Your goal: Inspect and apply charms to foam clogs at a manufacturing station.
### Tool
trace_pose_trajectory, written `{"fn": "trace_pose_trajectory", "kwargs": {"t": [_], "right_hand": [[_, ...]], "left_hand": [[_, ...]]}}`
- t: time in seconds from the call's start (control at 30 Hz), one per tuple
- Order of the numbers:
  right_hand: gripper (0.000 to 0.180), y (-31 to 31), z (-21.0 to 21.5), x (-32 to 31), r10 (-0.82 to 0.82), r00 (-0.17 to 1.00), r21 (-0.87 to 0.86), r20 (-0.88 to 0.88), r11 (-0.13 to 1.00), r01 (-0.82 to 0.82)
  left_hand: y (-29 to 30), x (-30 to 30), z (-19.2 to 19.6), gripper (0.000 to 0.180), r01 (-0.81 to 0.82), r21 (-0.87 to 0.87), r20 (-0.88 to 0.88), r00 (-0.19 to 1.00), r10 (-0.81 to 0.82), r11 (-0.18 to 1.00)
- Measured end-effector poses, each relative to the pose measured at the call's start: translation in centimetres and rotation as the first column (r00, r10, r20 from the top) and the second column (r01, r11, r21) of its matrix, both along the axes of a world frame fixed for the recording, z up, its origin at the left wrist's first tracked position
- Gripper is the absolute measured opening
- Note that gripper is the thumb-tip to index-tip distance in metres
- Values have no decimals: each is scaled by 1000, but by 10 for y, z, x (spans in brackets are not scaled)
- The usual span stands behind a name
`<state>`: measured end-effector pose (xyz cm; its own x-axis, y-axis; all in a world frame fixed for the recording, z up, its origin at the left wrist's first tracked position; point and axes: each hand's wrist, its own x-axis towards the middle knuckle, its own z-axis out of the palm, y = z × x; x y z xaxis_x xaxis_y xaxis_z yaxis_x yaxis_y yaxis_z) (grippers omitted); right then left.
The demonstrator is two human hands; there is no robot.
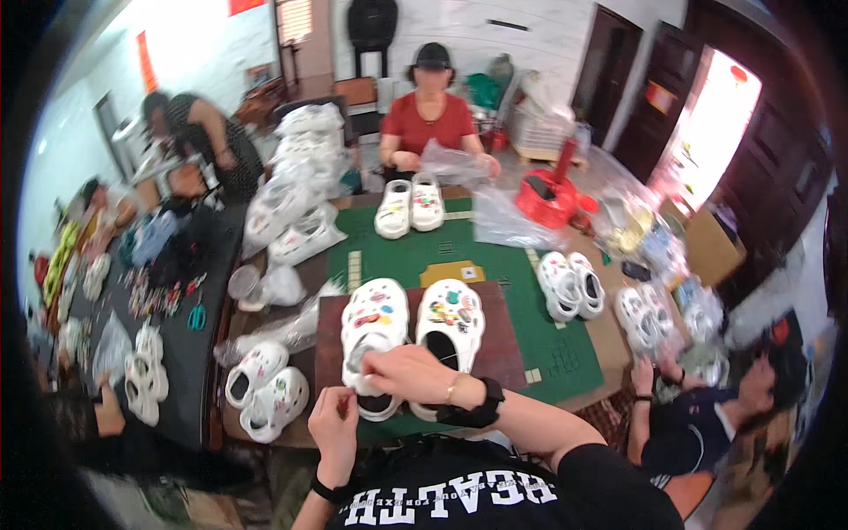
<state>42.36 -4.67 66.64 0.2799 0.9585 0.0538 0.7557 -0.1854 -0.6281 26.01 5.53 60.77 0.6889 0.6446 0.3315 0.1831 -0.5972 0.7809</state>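
Note:
In front of me a pair of white clogs with colourful charms lies on a brown board: the left clog (374, 307) and the right clog (451, 320). My right hand (411, 375) reaches across the heel of the right clog. Its fingers close on the white strap area at the back of the left clog. Beside that clog's heel is my left hand (334, 426), fingers curled together; whatever they pinch is too small or hidden to name.
The brown board (506, 340) rests on a green mat (565, 353). More clogs stand around: a pair (265, 397) at left, one (570, 287) at right, another (411, 208) opposite. Bagged clogs (305, 168) are piled far left. A person in red (433, 119) handles clear plastic; others work at both sides.

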Motion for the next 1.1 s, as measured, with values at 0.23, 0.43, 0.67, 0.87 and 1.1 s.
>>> {"fn": "trace_pose_trajectory", "kwargs": {"t": [0.23, 0.43, 0.67, 0.87, 1.1], "right_hand": [[17, 7, -7, 5, -20, 993, -62, -116, 998, 13], [18, -1, -16, 3, -46, 982, 82, -185, 995, 62], [20, -27, 2, -25, -67, 954, 407, -291, 894, 187], [22, -53, 5, -42, -92, 920, 437, -381, 859, 267], [26, -76, 3, -48, -160, 896, 406, -415, 849, 340]], "left_hand": [[-8, 19, -29, 2, 3, -401, 168, 983, 70, 916], [4, 10, -28, 4, 92, -460, 167, 986, -15, 883], [3, 10, 9, 9, 43, -255, 280, 960, 31, 966], [-13, 23, 28, 20, 357, -334, 337, 910, -243, 873], [-15, 30, 24, 13, 499, -467, 388, 858, -338, 730]]}}
